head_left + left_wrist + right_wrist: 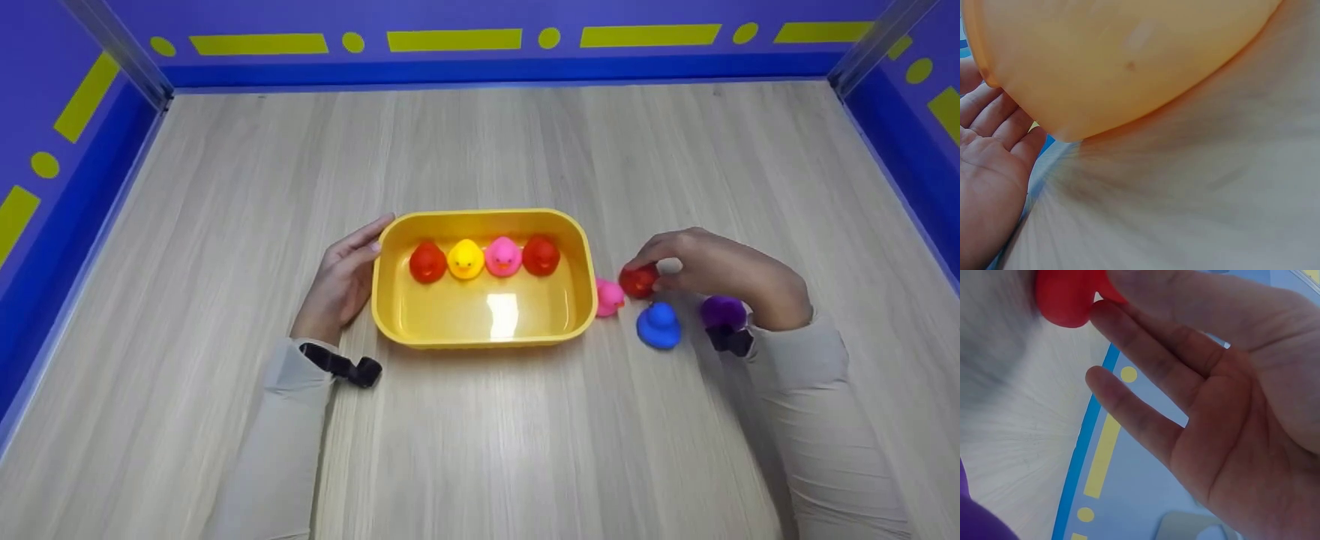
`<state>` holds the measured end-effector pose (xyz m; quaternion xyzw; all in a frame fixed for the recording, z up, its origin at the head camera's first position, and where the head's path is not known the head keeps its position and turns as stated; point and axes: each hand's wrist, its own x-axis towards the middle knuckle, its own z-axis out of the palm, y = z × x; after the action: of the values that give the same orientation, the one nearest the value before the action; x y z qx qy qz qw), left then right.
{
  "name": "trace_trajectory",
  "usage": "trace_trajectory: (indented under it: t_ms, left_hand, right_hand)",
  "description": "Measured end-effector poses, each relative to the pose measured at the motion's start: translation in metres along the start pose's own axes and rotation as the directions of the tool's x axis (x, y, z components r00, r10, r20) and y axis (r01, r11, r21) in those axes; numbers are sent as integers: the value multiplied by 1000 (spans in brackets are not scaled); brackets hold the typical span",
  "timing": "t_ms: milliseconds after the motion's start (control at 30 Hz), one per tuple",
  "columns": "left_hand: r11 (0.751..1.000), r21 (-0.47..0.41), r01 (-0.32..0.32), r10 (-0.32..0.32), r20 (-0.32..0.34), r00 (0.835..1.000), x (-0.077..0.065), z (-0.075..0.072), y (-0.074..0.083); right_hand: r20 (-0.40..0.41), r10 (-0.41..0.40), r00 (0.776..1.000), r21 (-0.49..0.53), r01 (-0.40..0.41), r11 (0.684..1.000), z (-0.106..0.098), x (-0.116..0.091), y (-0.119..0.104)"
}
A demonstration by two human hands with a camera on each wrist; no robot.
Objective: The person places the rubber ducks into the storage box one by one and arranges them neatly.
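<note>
A yellow plastic bin [480,341] holds a row of rubber ducks: a red duck [427,262], a yellow duck [466,260], a pink duck [503,257] and another red duck [541,256]. My left hand [341,281] rests against the bin's left side with its fingers fairly straight; the left wrist view shows them touching the bin wall [1129,73]. Right of the bin, my right hand [697,262] pinches a red rubber duck [639,282] between thumb and fingers. The right wrist view shows that duck [1064,298] partly, with the other fingers extended.
Beside the bin's right wall lies a pink duck [610,298], partly hidden by the rim. A blue duck [659,327] stands just below my right hand, and a purple duck [723,311] is near that wrist. Blue-purple panels [495,67] border the wooden table [480,450].
</note>
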<state>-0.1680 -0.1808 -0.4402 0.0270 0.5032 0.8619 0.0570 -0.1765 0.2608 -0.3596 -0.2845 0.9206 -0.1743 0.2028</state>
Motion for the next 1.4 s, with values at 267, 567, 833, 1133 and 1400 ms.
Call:
trace_trajectory:
  t_ms: [267,567,833,1133,1400]
  left_hand:
    - [1000,24,12,-12,9,1000,1,-1,0]
    - [1000,25,3,-4,20,1000,0,-1,1]
    - [1000,20,-2,2,21,1000,-1,0,1]
    - [1000,9,-1,1,25,1000,0,0,0]
    - [1000,-7,1,-1,29,1000,0,0,1]
  right_hand:
    - [-20,-4,1000,-8,4,1000,1,-1,1]
    - [-47,-6,999,-12,6,1000,2,-1,1]
    - [-68,-86,994,-37,83,996,-1,1,0]
    - [-124,-140,982,-81,131,988,-5,2,-2]
    - [-154,-191,969,-121,174,977,-9,3,-6]
